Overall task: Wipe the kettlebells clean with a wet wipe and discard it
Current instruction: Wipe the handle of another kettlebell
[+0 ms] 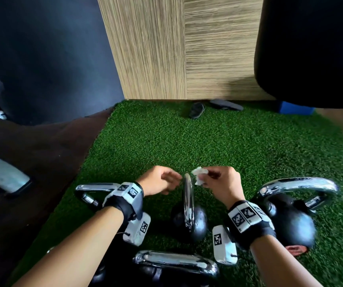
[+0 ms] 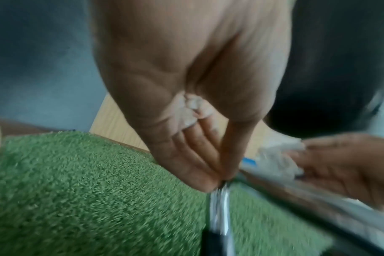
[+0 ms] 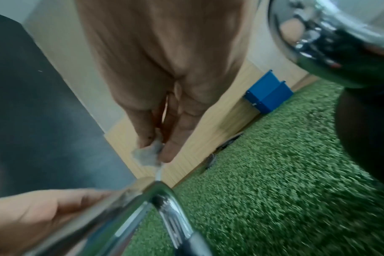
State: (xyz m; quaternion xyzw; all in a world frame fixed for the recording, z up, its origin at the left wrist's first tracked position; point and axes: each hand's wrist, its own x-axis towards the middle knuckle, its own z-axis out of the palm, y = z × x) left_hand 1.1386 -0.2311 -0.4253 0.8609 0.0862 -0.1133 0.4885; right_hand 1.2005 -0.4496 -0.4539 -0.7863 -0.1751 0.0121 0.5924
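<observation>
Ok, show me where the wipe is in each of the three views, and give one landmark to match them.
Head: the wipe is just above centre, pinched by the right hand, beside the top of the middle kettlebell's handle.
Left wrist: wipe at right, blurred, in the right hand.
Right wrist: wipe at centre, between fingertips.
Shared landmark: that chrome handle, with the left hand at it.

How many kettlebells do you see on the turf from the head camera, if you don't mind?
4. One in the centre between the hands, one at the right, one at the bottom edge, one behind the left wrist, only its handle showing. Others may be hidden.
</observation>
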